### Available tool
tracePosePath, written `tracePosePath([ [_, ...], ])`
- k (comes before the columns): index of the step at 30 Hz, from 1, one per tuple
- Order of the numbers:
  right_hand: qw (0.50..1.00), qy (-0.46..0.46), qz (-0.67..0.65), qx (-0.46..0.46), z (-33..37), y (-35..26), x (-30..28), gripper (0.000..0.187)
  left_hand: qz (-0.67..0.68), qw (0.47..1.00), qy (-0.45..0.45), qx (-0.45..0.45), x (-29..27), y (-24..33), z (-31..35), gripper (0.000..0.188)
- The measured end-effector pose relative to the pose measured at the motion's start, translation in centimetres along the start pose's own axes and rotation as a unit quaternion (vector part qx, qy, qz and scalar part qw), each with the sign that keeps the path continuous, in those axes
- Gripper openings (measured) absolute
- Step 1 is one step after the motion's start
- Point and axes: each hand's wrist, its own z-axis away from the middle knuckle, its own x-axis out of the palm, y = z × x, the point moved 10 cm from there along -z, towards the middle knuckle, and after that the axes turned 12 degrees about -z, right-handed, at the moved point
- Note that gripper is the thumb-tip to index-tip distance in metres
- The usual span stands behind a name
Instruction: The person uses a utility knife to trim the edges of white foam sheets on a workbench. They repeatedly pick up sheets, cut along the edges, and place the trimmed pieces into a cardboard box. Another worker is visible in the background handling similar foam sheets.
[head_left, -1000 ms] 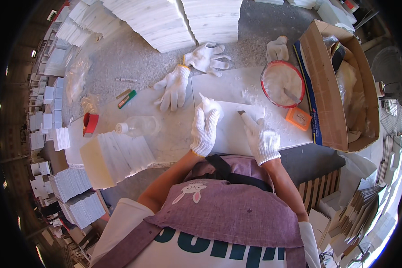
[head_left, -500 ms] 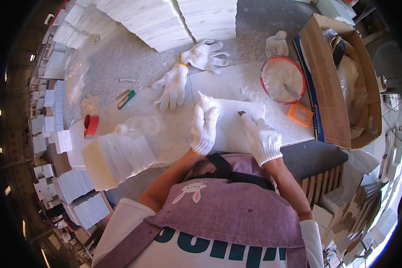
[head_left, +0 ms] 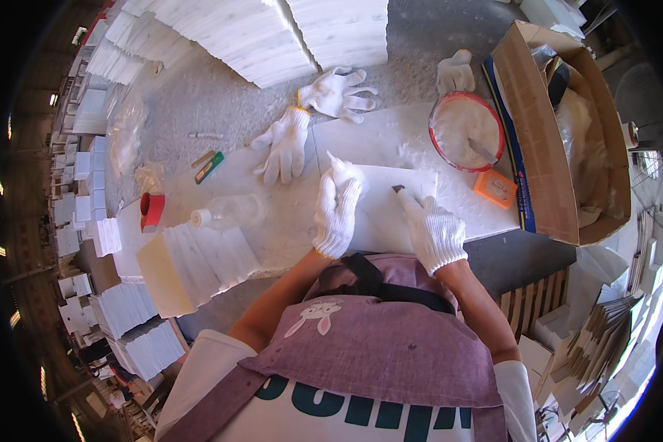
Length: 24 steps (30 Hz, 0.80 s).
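Head view: your L hand (head_left: 337, 214) grips a white nozzled bottle (head_left: 348, 174), your R hand (head_left: 432, 222) a dark-tipped tool (head_left: 398, 188); white tile (head_left: 381, 208) betw. them on bench (head_left: 293, 210); pressing too hard w/ tool might scratch it.

Head fisheye, facing down, near both hands (head_left: 337, 210) (head_left: 433, 230)

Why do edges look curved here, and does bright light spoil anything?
Head view: the fisheye lens curves the cardboard box near the rim; head view: glare bleaches the lower right edge; head view: the white tile between left hand and right hand shows little contrast.
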Motion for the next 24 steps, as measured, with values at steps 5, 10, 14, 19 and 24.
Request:
tracePosePath([
  [5, 0.998, 0.021, -0.051, -0.014, 0.4, 0.1, -1.1, 0.043, 0.064, 0.997, -0.003, -0.032, -0.6, 0.6, -0.4, 0.037],
  [10, 0.992, 0.081, -0.077, -0.057, -1.5, -0.2, 0.0, 0.041, 0.013, 0.999, 0.046, 0.015, -2.3, 0.4, -1.0, 0.035],
  [14, 0.999, 0.034, -0.040, -0.016, -0.8, -0.1, 0.3, 0.041, -0.042, 0.995, 0.045, 0.077, -3.4, 2.2, -1.9, 0.034],
  [19, 0.998, 0.032, -0.054, -0.011, 0.8, 0.9, 0.0, 0.047, -0.085, 0.991, 0.039, 0.096, -3.7, 3.8, -2.2, 0.030],
  [24, 0.978, 0.085, -0.191, 0.003, 3.4, 1.9, -0.6, 0.040, -0.154, 0.975, 0.029, 0.156, -3.3, 4.6, -1.5, 0.033],
])
